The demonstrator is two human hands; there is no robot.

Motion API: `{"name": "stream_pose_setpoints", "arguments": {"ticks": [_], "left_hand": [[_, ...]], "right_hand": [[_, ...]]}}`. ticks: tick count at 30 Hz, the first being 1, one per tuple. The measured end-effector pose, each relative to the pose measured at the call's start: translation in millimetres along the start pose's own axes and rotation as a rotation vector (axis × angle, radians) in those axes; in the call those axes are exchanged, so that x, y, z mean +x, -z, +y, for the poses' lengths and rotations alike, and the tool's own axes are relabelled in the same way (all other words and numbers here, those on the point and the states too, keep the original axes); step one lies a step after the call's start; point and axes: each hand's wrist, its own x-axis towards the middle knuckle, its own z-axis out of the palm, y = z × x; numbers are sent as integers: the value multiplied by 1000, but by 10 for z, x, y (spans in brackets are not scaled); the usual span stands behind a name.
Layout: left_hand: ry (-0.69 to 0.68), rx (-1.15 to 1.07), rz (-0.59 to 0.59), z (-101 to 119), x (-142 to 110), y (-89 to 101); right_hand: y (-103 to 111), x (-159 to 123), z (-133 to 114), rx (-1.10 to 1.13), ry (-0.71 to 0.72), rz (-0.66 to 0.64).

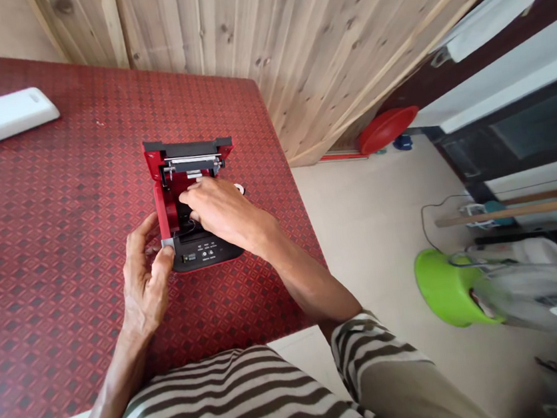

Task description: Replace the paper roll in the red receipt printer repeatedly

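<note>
A small red and black printer (pixel 192 205) sits on the table with its lid (pixel 188 148) tipped open toward the wall. My right hand (pixel 218 210) reaches into the open compartment, fingers curled down inside; what they touch is hidden. My left hand (pixel 146 278) grips the printer's front left corner, thumb pressed on a grey tab there. The black control panel (pixel 203 252) with small buttons faces me.
The table wears a red patterned cloth (pixel 50 235). A white power bank (pixel 4 116) lies at the far left. A wooden wall stands behind. On the floor to the right are a red basin (pixel 387 128), a green bucket (pixel 446 287) and a fan (pixel 545 299).
</note>
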Motion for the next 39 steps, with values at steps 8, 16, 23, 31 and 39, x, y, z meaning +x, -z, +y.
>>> {"name": "stream_pose_setpoints", "arguments": {"ticks": [8,16,23,31,39], "left_hand": [[60,-22,-54,134,72,68],[-36,-54,-2,169,233,137],[-7,-155,218,544,1093,-117],[84,-214,110,535,1194,-225],[241,-231,35,278,347,-85]], "right_hand": [[-99,-425,173,351,311,206],[-321,-478,190,376,373,382],[-536,-629,151,232,294,727],[-748,-771,93,95,275,826],[-775,-830,17,59,192,928]]}}
